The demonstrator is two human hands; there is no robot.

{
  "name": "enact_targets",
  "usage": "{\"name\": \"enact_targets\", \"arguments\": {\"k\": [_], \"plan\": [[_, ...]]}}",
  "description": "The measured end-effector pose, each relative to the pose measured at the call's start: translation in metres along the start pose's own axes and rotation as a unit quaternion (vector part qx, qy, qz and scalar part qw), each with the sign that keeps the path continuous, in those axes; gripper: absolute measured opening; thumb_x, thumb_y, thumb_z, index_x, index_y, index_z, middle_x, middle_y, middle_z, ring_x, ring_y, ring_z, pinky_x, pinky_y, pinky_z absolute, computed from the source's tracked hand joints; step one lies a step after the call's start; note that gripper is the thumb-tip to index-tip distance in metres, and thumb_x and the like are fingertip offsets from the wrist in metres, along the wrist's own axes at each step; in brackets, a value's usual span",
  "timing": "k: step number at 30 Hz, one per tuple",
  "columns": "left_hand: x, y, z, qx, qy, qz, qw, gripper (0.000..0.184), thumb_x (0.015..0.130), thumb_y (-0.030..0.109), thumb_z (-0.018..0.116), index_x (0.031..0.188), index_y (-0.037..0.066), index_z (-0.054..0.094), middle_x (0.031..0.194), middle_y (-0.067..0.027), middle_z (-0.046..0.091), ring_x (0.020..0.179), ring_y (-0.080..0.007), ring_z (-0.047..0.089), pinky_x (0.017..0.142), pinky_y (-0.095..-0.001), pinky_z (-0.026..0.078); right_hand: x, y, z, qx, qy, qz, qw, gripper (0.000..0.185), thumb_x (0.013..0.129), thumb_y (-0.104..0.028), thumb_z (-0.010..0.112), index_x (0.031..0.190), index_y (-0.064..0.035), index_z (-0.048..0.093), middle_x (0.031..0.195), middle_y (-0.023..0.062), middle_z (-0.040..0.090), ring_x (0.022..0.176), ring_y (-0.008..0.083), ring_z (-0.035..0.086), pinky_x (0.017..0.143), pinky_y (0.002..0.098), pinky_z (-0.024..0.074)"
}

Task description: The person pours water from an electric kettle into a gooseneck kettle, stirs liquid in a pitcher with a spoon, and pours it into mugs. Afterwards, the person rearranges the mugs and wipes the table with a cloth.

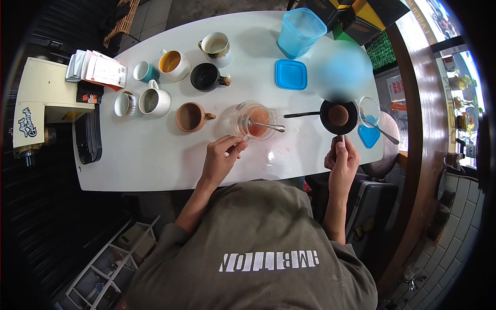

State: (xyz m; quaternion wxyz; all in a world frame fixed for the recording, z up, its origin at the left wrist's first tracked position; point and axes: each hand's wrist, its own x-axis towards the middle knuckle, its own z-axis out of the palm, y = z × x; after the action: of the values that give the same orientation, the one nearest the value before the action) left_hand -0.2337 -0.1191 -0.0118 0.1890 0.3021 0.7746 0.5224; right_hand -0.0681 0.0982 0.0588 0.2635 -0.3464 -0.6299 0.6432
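Note:
My left hand (226, 154) is closed at the near edge of a clear glass vessel (258, 124), its fingers pinched at what looks like the handle. Pinkish liquid and a metal spoon (271, 126) are in that vessel. At the right, my right hand (342, 155) is wrapped round a thin handle below a small black pan (325, 121); the pan and a round brown thing (338, 115) overlap in view, and which one the handle belongs to is unclear. A clear glass (369, 109) and a spoon (388, 135) stand beside the pan, over a blue lid (368, 137).
Several mugs, among them a brown one (190, 117) and a black one (204, 77), stand left of centre. A blue container (301, 33) and its square blue lid (291, 74) are at the back. Papers (105, 71) lie at the far left. Pink drops spot the white table (232, 175).

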Motion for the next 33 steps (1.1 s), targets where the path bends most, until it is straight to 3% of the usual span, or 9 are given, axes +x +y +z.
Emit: {"name": "enact_targets", "arguments": {"k": [33], "plan": [[-0.0021,0.0008,0.0007,-0.005,-0.004,-0.022,1.0,0.01,0.09,0.008,0.068,0.09,-0.002,0.068,0.078,-0.0068,0.067,0.056,-0.0119,0.064,0.048,-0.0241,0.048,0.0011,0.0045,0.0046,0.033,0.004,0.016,0.999,0.021,0.1,-0.012,0.046,0.083,-0.0014,0.05,0.068,-0.0046,0.041,0.052,0.001,0.034,0.045,0.0194,0.0275]]}}
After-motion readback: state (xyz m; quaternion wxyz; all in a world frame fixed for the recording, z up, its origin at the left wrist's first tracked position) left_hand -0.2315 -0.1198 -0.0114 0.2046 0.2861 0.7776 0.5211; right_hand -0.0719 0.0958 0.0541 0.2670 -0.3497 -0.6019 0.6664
